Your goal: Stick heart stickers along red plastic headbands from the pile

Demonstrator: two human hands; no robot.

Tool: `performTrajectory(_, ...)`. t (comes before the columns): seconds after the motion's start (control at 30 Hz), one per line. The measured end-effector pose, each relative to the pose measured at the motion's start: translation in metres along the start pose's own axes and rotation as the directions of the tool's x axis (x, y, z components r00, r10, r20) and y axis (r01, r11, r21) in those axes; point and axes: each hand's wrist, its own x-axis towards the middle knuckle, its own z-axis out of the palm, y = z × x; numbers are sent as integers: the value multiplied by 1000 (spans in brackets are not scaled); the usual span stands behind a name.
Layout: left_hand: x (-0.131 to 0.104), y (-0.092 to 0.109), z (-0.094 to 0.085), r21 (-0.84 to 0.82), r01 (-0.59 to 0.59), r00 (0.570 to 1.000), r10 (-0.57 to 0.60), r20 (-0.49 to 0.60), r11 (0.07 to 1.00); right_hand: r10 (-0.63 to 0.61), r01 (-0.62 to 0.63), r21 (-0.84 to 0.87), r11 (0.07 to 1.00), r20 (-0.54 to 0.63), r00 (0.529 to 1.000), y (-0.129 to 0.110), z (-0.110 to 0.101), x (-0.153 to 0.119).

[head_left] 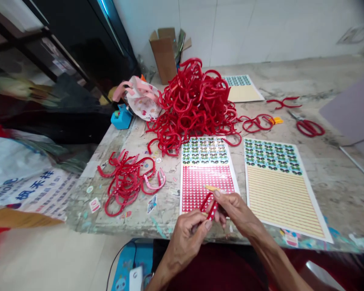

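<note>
Between my two hands, near the table's front edge, is a red curved strip (211, 211) with small pale marks on it. My left hand (189, 232) pinches its lower end. The fingers of my right hand (232, 206) close on its upper part, and a thin yellowish piece (211, 188) sticks out from that hand's fingertips. Under and behind the hands lies a sticker sheet (206, 173), with green and blue shapes at the top and rows of white hearts on red below. To the left is a small heap of red curved strips (125, 182), with a pink one (153, 184) beside it.
A large pile of red curved pieces (197, 105) fills the table's middle back. Another sheet (282, 194) lies to the right, with red-handled scissors (309, 127) beyond it. A blue tape dispenser (122, 117), a patterned bag (142, 99) and a cardboard box (164, 58) stand back left.
</note>
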Motion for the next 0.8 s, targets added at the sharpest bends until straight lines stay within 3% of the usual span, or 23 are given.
performTrajectory(0.1,2,-15,-10,52,31,993,-25,-119,998,-16,15,-128,992,-7,1000,2,-11,15)
performTrajectory(0.17,5,-29,-28,126,67,961,-30,-274,990,-154,93,-384,919,-133,979,0,-31,34)
performTrajectory(0.23,10,-43,-52,249,114,904,3,-427,962,-422,122,-723,680,-250,871,-3,-60,59)
performTrajectory(0.27,13,-49,-64,332,153,861,39,-507,931,-559,51,-854,518,-293,775,-5,-76,73)
performTrajectory(0.37,18,-54,-89,516,258,722,192,-665,817,-674,-71,-912,404,-349,651,-11,-118,109)
performTrajectory(0.43,20,-51,-92,551,242,689,259,-677,799,-695,-96,-932,350,-327,641,-14,-136,123)
performTrajectory(0.53,21,-42,-79,498,127,733,257,-630,858,-693,-89,-962,257,-248,678,-18,-141,123)
performTrajectory(0.67,29,-29,-55,343,-10,817,205,-538,939,-658,24,-988,151,-82,748,-36,-112,87)
performTrajectory(0.73,36,-19,-48,252,-50,858,171,-485,966,-562,294,-950,103,188,805,-50,-89,64)
performTrajectory(0.8,41,-9,-45,152,-78,909,133,-394,985,-458,518,-836,181,394,797,-62,-66,44)
